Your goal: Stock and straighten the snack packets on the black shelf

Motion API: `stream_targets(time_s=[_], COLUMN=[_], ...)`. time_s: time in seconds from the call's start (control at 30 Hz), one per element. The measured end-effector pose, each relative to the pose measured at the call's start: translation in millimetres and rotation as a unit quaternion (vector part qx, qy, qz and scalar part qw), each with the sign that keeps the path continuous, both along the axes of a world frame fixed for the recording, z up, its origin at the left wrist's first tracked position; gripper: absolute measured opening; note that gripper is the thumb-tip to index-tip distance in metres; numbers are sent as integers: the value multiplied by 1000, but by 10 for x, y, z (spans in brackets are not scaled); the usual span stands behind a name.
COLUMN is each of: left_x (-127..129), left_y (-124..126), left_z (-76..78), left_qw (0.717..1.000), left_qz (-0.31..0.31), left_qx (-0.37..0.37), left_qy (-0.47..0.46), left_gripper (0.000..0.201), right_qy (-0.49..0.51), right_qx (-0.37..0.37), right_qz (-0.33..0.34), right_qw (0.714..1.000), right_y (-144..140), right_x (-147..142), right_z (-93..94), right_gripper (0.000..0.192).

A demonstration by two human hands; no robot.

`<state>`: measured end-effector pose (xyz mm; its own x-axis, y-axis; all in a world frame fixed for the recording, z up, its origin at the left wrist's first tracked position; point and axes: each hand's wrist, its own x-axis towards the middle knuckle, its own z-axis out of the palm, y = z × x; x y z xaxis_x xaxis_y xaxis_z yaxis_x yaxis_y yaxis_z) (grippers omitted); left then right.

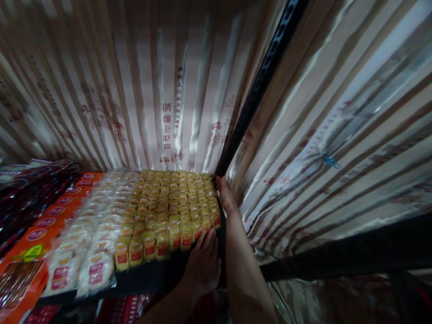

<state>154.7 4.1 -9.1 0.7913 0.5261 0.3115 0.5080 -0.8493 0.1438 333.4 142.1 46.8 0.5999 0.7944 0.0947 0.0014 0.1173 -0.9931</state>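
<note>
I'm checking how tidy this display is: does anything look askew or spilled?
No spill shows. The yellow packets look slightly askew: their front line steps back toward the right, near the left hand, seemingly baring more of the black shelf.

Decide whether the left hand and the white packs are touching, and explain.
Apart. The head view shows a clear gap: the left hand is at the right end of the yellow packs, the white packs at their left.
</note>
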Motion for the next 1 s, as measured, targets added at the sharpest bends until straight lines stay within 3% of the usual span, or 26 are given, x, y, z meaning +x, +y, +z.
stream_targets(time_s=[0.1,0.2,0.3,0.43,0.57,1.0], left_x=[-12,-12,-1,6,2,-14], left_y=[-4,-10,-15,-20,-20,-30], left_z=[-5,-14,-29,-45,-43,-49], left_qw=[1000,999,998,996,995,993], left_qz=[-2,-4,-7,-15,-23,-42], left_qx=[15,24,27,42,67,74], left_qy=[-14,-32,-51,-71,-76,-76], left_gripper=[54,52,49,47,44,44], right_qy=[15,-41,-104,-114,-118,-151], right_qx=[-6,-7,-15,-61,-80,-85], right_qz=[-50,-96,-86,-88,-70,-74], right_qw=[999,995,991,988,987,982], right_y=[-208,-540,-902,-1198,-1216,-1168], right_x=[-81,-231,-386,-518,-554,-571], right_z=[-22,-95,-224,-409,-482,-450], right_gripper=[58,52,48,49,48,41])
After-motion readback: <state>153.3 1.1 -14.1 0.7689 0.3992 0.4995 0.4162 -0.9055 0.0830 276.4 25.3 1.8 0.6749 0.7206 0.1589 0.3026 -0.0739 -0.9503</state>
